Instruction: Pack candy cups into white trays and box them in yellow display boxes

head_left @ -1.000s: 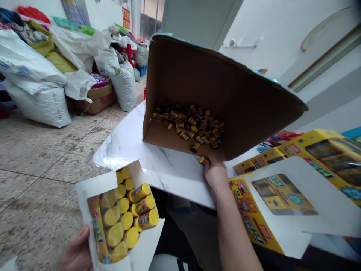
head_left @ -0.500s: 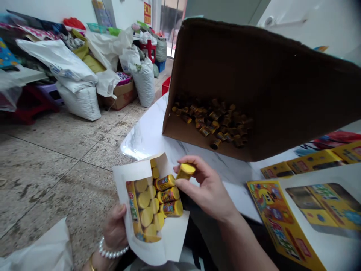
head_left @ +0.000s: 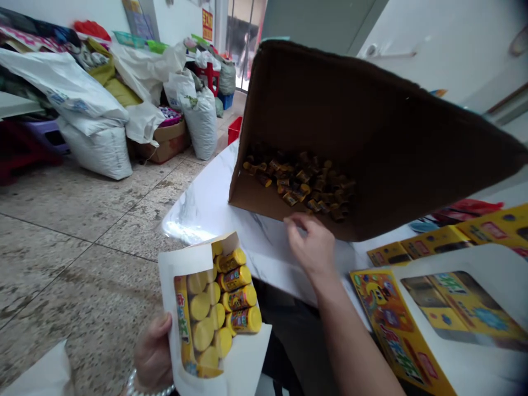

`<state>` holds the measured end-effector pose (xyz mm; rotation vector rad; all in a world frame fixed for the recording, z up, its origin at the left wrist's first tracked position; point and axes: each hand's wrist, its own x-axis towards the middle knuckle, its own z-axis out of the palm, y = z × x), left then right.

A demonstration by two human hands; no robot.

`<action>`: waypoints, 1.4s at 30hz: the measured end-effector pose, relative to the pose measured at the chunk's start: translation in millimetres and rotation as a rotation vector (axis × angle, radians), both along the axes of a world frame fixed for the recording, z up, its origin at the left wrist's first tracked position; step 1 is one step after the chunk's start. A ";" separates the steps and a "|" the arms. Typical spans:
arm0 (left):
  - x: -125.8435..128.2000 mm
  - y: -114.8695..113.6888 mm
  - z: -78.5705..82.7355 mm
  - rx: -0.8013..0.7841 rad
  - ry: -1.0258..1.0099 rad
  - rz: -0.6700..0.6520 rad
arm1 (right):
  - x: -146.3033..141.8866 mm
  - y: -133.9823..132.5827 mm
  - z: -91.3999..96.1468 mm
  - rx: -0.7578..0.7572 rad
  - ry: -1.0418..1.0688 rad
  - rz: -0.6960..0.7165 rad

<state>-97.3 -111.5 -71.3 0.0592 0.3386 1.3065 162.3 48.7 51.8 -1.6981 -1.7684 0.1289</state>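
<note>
My left hand (head_left: 154, 349) is closed on the left edge of a white-and-yellow windowed carton (head_left: 243, 357), tilted in front of me with its flap open. Several small yellow lidded tubs (head_left: 239, 298) lie in rows inside it, lids facing the window and the opening. At the front edge of a big brown cardboard box (head_left: 371, 110), my right hand (head_left: 311, 247) has its fingers curled; they partly hide what is under them, and I cannot make out whether a tub is held. A heap of loose yellow tubs (head_left: 303, 179) lies in the box's shadowed bottom.
The cardboard box lies on its side on a white marbled table (head_left: 198, 203). Yellow cartons (head_left: 391, 319) stand to the right. White sacks (head_left: 97, 143) and a red bin (head_left: 235, 130) are on the stone floor at the left and back.
My right hand has left the carton and moved up and right to the cardboard box's edge. The tub it held now lies in the carton's row. My left hand keeps hold.
</note>
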 end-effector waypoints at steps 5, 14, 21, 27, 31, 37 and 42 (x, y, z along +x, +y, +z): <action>5.5 9.2 16.7 0.174 0.025 -0.045 | 45.2 61.9 5.4 -0.303 -0.126 -0.316; 22.7 21.5 38.7 0.317 -0.082 -0.073 | -22.4 11.9 19.3 -0.380 0.583 0.438; 16.7 13.0 22.4 0.253 -0.072 -0.102 | -76.7 -26.5 10.5 -0.152 0.761 0.435; 12.7 10.3 8.1 0.127 -0.121 -0.122 | -82.0 -34.0 -2.3 0.150 0.735 0.332; 12.5 8.9 11.1 0.151 -0.111 -0.124 | -85.6 -40.2 -0.8 0.197 0.500 0.390; 7.5 12.8 15.3 0.280 -0.135 -0.130 | -42.4 -4.7 16.5 0.244 0.185 0.313; 15.0 25.7 43.0 0.317 -0.079 -0.151 | 12.9 74.8 8.8 -0.028 -0.370 -0.067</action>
